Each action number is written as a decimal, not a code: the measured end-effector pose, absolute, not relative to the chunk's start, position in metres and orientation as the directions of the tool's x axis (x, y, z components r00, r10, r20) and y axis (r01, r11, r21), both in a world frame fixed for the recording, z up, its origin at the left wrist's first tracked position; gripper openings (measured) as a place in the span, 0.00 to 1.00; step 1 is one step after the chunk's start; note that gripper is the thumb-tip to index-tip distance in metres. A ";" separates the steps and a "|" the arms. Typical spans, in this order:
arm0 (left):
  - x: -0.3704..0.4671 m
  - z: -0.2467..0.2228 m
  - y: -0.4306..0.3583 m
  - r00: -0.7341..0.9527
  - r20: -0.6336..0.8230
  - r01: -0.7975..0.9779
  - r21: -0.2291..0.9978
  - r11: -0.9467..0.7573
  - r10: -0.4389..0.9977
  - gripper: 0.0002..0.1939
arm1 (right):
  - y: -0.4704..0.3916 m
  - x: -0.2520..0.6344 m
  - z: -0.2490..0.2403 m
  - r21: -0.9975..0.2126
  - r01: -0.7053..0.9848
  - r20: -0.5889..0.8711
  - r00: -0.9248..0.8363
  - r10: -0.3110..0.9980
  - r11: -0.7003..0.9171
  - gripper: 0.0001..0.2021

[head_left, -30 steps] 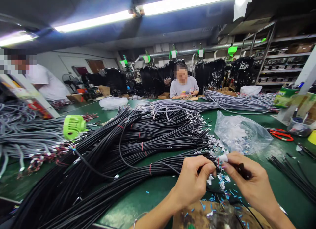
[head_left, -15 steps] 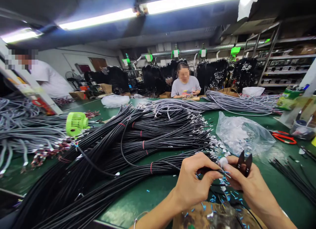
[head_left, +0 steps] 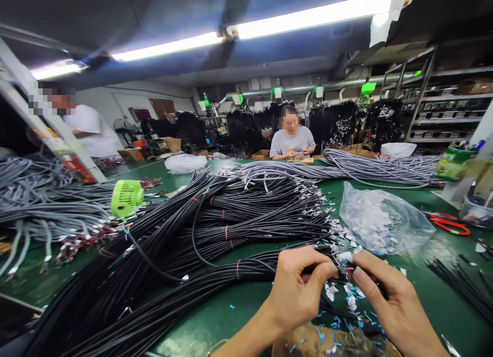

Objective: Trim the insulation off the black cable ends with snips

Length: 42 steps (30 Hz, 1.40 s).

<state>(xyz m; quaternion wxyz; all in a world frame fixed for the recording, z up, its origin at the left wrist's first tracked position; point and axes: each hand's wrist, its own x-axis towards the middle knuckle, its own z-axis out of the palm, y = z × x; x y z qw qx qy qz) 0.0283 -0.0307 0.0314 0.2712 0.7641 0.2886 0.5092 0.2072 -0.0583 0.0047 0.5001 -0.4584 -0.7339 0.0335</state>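
Cable end (head_left: 347, 269): its thin coloured wires showed between the fingertips of both hands, above the green table (head_left: 200, 308) and just right of the nearest black cable bundle (head_left: 215, 275).
Left hand (head_left: 298, 284): thumb and forefinger were pressed together, pinching the cable end — the other fingers were curled in.
Right hand (head_left: 391, 293): thumb and forefinger met the wires from the opposite side; I could not tell whether they pinched or only touched them.
White wrap (head_left: 345, 256): it covered the tip of the right forefinger.
Work spot: a brown board (head_left: 287, 344) lay below the hands, with blue bits (head_left: 321, 336) and silvery foil scraps (head_left: 351, 299) scattered on it and on the table around.
Black bundles: several ran leftward over the table, bound with red ties (head_left: 238, 269), their pale ends (head_left: 314, 198) towards the right.
Beyond the right hand: a clear plastic bag (head_left: 408, 228) held pale scraps, and red-handled scissors (head_left: 450, 224) lay near it.
Left side: a green fan (head_left: 126, 199) stood beside grey cables (head_left: 73, 218).
Far side: a co-worker (head_left: 295, 141) sat behind more grey cables — both hands in front of the chest.
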 end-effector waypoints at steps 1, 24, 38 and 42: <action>0.028 0.031 -0.031 0.320 0.625 0.169 0.702 -0.692 0.712 0.13 | -0.059 0.206 0.007 -0.502 0.632 0.705 -0.098 0.703 0.591 0.11; 0.024 0.014 -0.027 0.348 0.919 0.287 0.086 -0.954 0.187 0.17 | -0.062 0.204 0.012 -0.500 0.637 0.723 -0.066 0.688 0.587 0.11; 0.029 0.019 -0.030 0.307 0.892 0.276 0.251 -0.928 0.333 0.12 | -0.064 0.202 0.013 -0.428 0.657 0.773 -0.090 0.628 0.621 0.11; 0.028 0.021 -0.030 0.308 0.886 0.265 0.269 -0.926 0.346 0.12 | -0.063 0.209 0.012 -0.443 0.670 0.756 -0.077 0.650 0.596 0.10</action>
